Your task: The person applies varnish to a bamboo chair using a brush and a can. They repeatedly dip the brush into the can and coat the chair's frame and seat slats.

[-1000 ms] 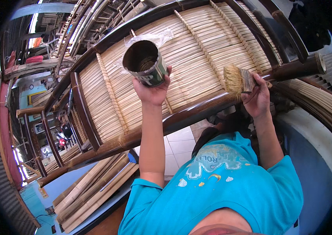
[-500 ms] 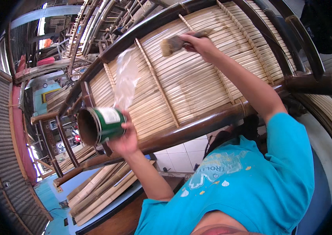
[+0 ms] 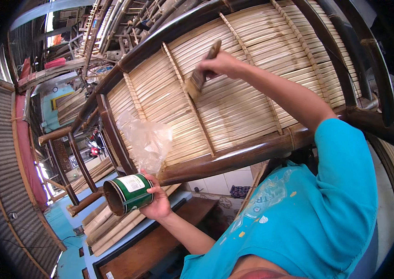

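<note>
My right hand (image 3: 221, 65) grips a wide paintbrush (image 3: 195, 84) by its handle. Its pale bristles point down at a thin crosswise strip (image 3: 181, 83) on a slatted bamboo panel (image 3: 234, 111) and seem to touch it. Wet-looking shine and darker patches show on some slats. My left hand (image 3: 159, 204) is wrapped round a green can (image 3: 136, 193) with a pale label, tipped so its dark mouth faces left. What is inside cannot be made out. A crumpled clear plastic bag (image 3: 146, 139) sticks up from beside the can, in front of the panel.
Dark glossy bamboo poles frame the panel, with a thick rail (image 3: 234, 156) along its near side and posts at the right. Split bamboo lengths (image 3: 118, 228) lie on a blue-edged surface below the can. More poles (image 3: 127, 28) are piled behind; a corrugated wall (image 3: 1, 162) stands left.
My right hand has swung the brush left and turned its bristles downward. My left hand has lowered the can toward me, and the plastic bag has sagged and spread out.
</note>
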Demonstrator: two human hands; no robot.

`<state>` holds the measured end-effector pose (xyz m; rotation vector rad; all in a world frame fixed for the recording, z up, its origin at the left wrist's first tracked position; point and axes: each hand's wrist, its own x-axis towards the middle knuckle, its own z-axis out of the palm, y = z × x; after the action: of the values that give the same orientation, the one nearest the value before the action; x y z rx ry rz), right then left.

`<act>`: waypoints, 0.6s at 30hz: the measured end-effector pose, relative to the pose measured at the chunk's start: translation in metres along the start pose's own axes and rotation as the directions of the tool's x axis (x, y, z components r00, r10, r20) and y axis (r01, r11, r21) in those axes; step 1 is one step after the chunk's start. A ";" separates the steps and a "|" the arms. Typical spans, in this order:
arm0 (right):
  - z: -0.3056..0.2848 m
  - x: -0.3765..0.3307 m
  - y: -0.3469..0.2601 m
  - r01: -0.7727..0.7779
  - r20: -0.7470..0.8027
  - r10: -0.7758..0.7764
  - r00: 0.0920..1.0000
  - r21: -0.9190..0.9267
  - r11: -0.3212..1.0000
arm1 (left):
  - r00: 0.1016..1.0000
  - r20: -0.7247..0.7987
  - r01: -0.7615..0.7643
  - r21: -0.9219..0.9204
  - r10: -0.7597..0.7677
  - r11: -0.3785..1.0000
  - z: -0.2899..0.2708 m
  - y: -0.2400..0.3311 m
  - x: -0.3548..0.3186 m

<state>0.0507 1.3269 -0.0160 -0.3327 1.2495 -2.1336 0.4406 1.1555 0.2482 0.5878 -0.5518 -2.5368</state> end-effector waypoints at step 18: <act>0.046 -0.134 0.014 -0.008 -0.130 -0.021 0.991 -0.215 0.977 | 0.994 0.023 0.111 0.009 -0.112 0.994 0.007 -0.029 0.024</act>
<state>0.1821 1.3753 0.0090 -0.2907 1.5627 -2.0574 0.4082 1.1678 0.2330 0.6086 -0.5520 -2.6504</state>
